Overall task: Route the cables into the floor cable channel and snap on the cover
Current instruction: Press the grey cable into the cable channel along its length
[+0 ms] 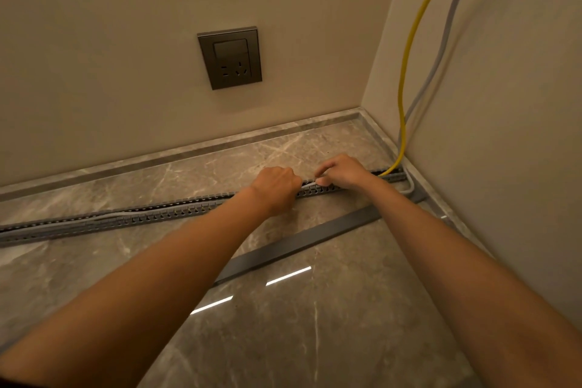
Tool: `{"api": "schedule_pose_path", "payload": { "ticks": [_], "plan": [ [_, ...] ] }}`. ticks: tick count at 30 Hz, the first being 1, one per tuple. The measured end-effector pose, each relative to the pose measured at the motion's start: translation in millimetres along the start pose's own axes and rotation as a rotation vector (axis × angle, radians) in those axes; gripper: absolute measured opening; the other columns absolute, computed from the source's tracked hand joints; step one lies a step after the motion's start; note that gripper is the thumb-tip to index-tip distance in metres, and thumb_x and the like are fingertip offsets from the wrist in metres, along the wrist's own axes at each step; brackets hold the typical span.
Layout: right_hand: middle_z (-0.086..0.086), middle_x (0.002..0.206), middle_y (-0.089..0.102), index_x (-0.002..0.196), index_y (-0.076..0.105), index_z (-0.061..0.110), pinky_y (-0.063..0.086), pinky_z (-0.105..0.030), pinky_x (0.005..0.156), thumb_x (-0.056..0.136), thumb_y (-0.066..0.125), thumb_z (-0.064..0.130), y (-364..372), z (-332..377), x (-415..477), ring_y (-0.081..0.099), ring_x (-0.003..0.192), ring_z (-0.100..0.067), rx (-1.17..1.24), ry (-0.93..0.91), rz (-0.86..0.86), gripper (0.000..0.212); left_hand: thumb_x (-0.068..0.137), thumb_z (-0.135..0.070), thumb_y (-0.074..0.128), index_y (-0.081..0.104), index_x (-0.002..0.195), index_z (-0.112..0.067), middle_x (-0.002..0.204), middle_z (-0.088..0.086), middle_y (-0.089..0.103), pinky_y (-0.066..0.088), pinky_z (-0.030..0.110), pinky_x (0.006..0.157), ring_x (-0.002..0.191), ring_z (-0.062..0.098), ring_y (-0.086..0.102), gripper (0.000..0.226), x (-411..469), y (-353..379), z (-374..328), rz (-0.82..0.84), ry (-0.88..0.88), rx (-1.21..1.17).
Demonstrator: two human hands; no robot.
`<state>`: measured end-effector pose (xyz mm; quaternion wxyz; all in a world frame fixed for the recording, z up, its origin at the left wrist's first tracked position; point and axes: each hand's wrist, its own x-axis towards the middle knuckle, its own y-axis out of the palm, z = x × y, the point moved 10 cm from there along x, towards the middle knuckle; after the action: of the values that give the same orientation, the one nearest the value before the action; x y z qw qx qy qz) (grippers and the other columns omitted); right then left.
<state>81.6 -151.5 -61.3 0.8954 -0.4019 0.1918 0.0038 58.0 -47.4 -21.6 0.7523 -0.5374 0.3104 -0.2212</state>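
A grey slotted cable channel (163, 213) lies open on the marble floor, running from the left edge to the right corner. A grey cable (441, 50) and a yellow cable (409, 50) hang down the right wall into the channel's right end. The grey cable (104, 217) lies along the channel on the left. My left hand (275, 186) rests fisted on the channel. My right hand (341, 172) pinches the grey cable just right of it, above the channel. The flat dark grey cover (299, 244) lies loose on the floor in front of the channel.
A dark wall socket (230, 57) sits on the back wall above the channel. A marble skirting (189, 151) runs along both walls. The right wall closes in at the corner (362, 109).
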Motion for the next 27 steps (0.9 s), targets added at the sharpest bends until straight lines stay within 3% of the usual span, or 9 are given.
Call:
{"api": "schedule_pose_path", "payload": {
  "ticks": [4,8,18,27],
  "plan": [
    [-0.010,0.120,0.065,0.109,0.067,0.016,0.044,-0.036,0.099,0.082,0.067,0.024,-5,-5,-6,0.058,0.110,-0.024,-0.036,-0.037,0.016,0.028,0.099,-0.018,0.043,0.055,0.119,-0.006,0.117,0.014,0.063,0.050,0.036,0.082,0.102,0.029,0.062,0.027,5,-5,-3,-0.062,0.014,0.022],
    [-0.013,0.116,0.065,0.114,0.063,0.012,0.044,-0.029,0.087,0.082,0.067,0.022,-13,-9,-12,0.059,0.102,-0.023,-0.074,-0.093,0.019,0.034,0.100,-0.013,0.040,0.051,0.124,-0.008,0.120,0.013,0.061,0.045,0.037,0.091,0.106,0.030,0.060,0.027,14,-4,-19,-0.091,0.060,0.038],
    [-0.016,0.111,0.062,0.111,0.066,0.013,0.046,-0.041,0.087,0.091,0.052,0.018,-14,26,-10,0.056,0.103,-0.033,-0.438,-0.289,-0.174,0.024,0.099,-0.010,0.041,0.054,0.122,-0.007,0.124,0.014,0.059,0.047,0.037,0.090,0.110,0.031,0.059,0.027,12,8,28,-0.008,-0.075,0.055],
    [-0.014,0.099,0.069,0.087,0.070,0.005,0.043,-0.032,0.080,0.084,0.062,0.013,-5,55,23,0.059,0.096,-0.027,-0.158,-0.233,-0.188,0.011,0.097,-0.014,0.048,0.055,0.122,-0.009,0.124,0.012,0.059,0.047,0.038,0.093,0.112,0.029,0.058,0.027,7,20,80,0.090,-0.243,0.013]
  ]
}}
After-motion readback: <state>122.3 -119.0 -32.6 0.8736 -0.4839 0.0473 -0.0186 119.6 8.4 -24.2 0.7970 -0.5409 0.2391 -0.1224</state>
